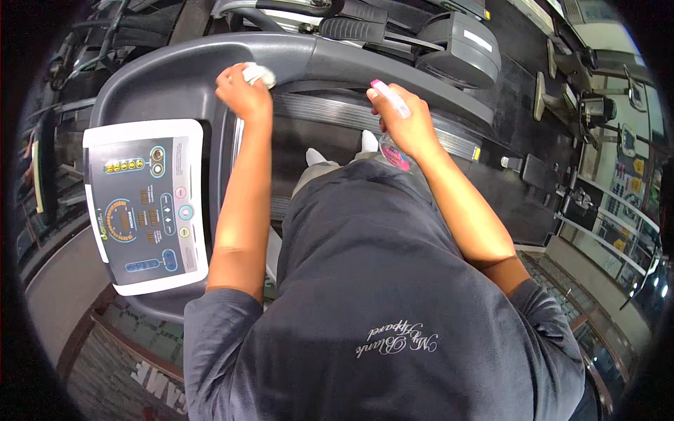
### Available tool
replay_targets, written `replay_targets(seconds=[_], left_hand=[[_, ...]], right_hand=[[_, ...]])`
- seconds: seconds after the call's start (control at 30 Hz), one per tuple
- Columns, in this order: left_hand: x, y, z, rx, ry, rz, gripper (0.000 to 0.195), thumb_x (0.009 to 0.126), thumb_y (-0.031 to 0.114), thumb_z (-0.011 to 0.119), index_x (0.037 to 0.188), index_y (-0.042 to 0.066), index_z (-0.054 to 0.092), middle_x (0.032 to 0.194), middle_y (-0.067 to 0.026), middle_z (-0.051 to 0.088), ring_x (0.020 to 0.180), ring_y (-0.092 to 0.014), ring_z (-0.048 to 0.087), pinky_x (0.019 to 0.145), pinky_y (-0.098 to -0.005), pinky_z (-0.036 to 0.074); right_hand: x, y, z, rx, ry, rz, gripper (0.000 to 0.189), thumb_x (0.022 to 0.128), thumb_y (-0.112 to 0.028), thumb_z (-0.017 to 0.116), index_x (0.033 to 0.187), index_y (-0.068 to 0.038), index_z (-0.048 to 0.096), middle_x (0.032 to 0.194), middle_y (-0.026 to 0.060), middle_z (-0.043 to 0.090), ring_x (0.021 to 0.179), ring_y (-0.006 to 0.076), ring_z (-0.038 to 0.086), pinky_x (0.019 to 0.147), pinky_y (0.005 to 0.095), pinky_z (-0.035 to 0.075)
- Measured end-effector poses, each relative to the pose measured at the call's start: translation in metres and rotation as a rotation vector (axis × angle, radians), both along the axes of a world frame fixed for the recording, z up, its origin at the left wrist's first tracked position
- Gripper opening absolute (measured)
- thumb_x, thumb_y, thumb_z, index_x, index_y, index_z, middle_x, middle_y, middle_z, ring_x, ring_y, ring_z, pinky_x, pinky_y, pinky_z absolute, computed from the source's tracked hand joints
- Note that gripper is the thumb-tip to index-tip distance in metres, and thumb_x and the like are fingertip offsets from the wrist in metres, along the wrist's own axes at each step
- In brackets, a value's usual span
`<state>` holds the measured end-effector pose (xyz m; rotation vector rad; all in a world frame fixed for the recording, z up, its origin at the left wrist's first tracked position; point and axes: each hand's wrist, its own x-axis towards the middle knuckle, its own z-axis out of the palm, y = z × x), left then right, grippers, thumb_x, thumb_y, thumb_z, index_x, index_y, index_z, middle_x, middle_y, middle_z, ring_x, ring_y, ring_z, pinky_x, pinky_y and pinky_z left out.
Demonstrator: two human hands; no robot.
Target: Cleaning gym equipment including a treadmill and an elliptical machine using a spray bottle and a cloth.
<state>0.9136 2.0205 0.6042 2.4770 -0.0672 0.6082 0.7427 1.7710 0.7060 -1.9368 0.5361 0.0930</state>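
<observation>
My left hand (pixel 243 94) grips a bunched white cloth (pixel 259 75), slightly blurred, at the inner side of the grey treadmill handrail (pixel 210 52). Whether the cloth presses on the plastic or hovers just over it is hard to tell. Over the treadmill deck, my right hand (pixel 408 123) is wrapped around the neck of a clear spray bottle (pixel 394 152) with a pink-and-white trigger head (pixel 390 97). The bottle's lower part shows a pink label and the fingers hide its middle. To the left of my forearm is the treadmill console (pixel 152 210), white-framed with buttons and a dial display.
My feet in white socks (pixel 369 141) stand on the dark treadmill belt (pixel 310 137), beside a ribbed metal side rail (pixel 326 111). Past the handrail stands an elliptical trainer (pixel 458 50) with black pedals. Weight benches (pixel 539 171) and mirrors line the right.
</observation>
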Motion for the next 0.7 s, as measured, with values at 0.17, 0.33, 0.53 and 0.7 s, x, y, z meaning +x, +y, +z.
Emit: replay_targets(seconds=[0.17,0.33,0.53,0.7], left_hand=[[-0.013,-0.050,-0.012,-0.136,-0.034,-0.330,0.039,0.070,-0.004,0.073,0.106,0.011,0.072,0.120,-0.0143,0.064,0.115,-0.038,0.055,0.102,-0.0464,0.044],[-0.004,-0.009,-0.012,-0.058,-0.061,-0.214,0.033,0.070,-0.004,0.071,0.100,0.010,0.072,0.119,-0.0137,0.064,0.112,-0.038,0.057,0.100,-0.0474,0.044],[0.022,0.094,-0.028,0.052,0.046,0.130,0.031,0.076,-0.005,0.070,0.104,0.006,0.072,0.113,-0.0176,0.065,0.108,-0.040,0.061,0.098,-0.0498,0.048],[0.028,0.032,-0.010,-0.174,0.010,0.039,0.030,0.079,-0.005,0.068,0.107,0.005,0.071,0.114,-0.0198,0.064,0.112,-0.041,0.061,0.103,-0.0481,0.048]], right_hand=[[0.005,0.007,0.002,0.010,0.014,0.011,0.041,0.102,-0.041,0.068,0.086,-0.003,0.067,0.068,0.0047,0.066,0.061,0.0136,0.063,0.061,0.0329,0.051],[0.011,0.013,0.009,0.044,0.004,-0.002,0.042,0.101,-0.042,0.068,0.084,-0.004,0.065,0.063,0.0048,0.063,0.059,0.0147,0.063,0.061,0.0343,0.050],[0.009,0.016,0.006,0.043,-0.004,-0.009,0.041,0.102,-0.042,0.068,0.086,-0.004,0.067,0.064,0.0045,0.063,0.058,0.0142,0.063,0.059,0.0338,0.050],[0.004,0.018,0.010,0.053,0.004,-0.047,0.041,0.102,-0.042,0.069,0.085,-0.004,0.066,0.064,0.0051,0.064,0.059,0.0138,0.065,0.060,0.0335,0.051]])
